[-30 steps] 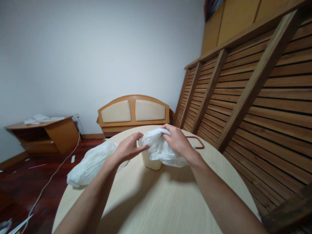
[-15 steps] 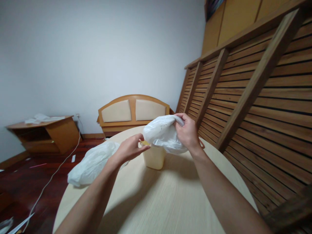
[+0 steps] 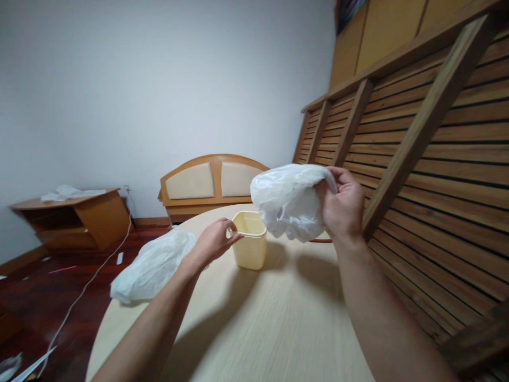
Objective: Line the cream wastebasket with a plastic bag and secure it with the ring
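Note:
A small pale yellow plastic bin (image 3: 249, 239) stands upright and uncovered on the round light wooden table (image 3: 278, 318). My left hand (image 3: 214, 240) pinches its near left rim. My right hand (image 3: 342, 204) is closed on a crumpled white plastic bag (image 3: 289, 200), held in the air above and to the right of the bin. A second white plastic bag (image 3: 153, 264) lies on the table's left edge, just behind my left forearm.
A slatted wooden bed frame (image 3: 417, 159) leans against the wall on the right, close to the table. A padded headboard (image 3: 214, 183) stands against the far wall. A low wooden cabinet (image 3: 75, 220) sits at left, with a white cable (image 3: 91, 281) across the dark floor.
My right hand has lifted the white bag off the bin, up and to the right, uncovering the bin. My left hand stayed at the bin's rim.

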